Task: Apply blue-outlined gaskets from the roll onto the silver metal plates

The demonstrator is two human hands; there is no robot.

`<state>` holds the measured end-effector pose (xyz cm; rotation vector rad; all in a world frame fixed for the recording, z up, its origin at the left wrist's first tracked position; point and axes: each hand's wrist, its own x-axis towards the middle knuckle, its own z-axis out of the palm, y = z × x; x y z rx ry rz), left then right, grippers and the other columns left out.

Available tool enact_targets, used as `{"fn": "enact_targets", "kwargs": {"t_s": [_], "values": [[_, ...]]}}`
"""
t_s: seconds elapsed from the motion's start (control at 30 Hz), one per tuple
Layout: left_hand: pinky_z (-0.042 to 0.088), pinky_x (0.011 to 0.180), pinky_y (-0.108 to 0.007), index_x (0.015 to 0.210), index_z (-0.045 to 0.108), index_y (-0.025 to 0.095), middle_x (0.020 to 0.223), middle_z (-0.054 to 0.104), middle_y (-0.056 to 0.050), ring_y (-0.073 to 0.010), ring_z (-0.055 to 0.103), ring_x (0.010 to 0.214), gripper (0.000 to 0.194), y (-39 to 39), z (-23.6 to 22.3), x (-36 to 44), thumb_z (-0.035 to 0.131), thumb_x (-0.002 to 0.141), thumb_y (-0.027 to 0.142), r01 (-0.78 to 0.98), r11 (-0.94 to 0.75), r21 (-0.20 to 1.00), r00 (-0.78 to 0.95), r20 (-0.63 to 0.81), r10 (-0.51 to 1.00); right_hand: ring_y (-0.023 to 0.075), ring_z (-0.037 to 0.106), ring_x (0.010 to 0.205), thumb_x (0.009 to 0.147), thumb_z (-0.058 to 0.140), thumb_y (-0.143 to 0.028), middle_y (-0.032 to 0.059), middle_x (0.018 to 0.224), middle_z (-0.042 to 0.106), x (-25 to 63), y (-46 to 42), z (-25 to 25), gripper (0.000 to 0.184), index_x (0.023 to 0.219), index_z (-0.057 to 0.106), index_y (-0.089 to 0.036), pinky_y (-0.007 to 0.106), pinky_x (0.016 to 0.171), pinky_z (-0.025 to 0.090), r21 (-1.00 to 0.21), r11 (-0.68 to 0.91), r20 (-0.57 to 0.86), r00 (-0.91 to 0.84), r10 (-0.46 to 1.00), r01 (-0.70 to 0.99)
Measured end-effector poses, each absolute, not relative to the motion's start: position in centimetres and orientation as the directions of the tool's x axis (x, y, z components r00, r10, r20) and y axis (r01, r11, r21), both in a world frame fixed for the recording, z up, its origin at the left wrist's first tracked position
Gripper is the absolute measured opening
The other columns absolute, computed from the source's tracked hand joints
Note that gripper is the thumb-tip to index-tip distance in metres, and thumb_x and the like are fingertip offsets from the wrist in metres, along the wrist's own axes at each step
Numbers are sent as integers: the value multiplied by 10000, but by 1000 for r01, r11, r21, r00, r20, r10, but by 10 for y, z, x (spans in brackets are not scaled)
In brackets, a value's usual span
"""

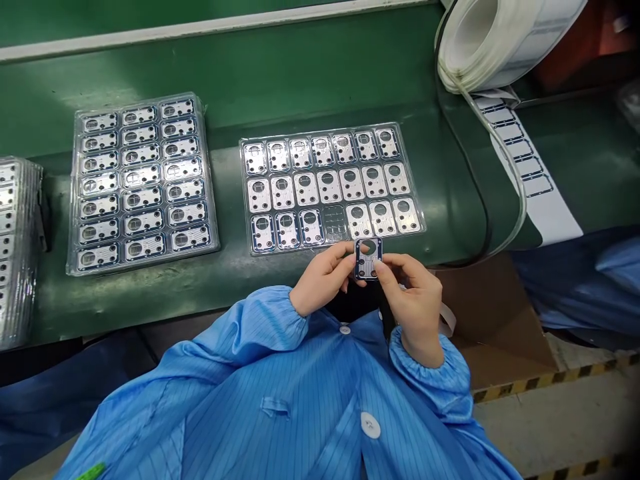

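Both my hands hold a small square metal plate (369, 259) with a blue border and round holes, pinching it by its side edges. My left hand (323, 277) grips one side and my right hand (413, 300) the other, just in front of a clear plastic tray (333, 223). That tray holds three rows of similar plates, and one pocket in its bottom row shows only clear plastic. Blue striped cuffs gather at both my wrists.
A second filled tray (73, 173) lies to the left, and a tall tray stack (20, 253) stands at the left edge. A label roll (500, 40) and its strip (525, 160) lie at right on the green bench (340, 87). A cardboard box (495, 320) sits below.
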<state>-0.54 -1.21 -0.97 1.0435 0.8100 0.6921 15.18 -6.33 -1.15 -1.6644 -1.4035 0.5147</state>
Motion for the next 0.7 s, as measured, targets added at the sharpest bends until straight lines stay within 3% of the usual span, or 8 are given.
{"fn": "enact_targets", "kwargs": {"t_s": [0.33,0.7], "values": [[452,495,-167,1212,604,127,906,689,-74,-115,669,666,323,-12,-8,-5,498,958,296,-87,365,927,540,-264,799,135,584,632,913,609,-364,7,750,660,150,-68,-14,196,862,705,-201,281,614,494,-856,-1,189,314,931,518],[444,485,-173,1220,628,147,915,681,-66,-111,660,647,337,-12,-9,-7,508,954,314,-46,306,951,577,-225,785,139,581,616,884,636,-424,9,709,657,149,-59,-14,251,807,684,-190,269,566,478,-862,-14,188,347,919,506]]}}
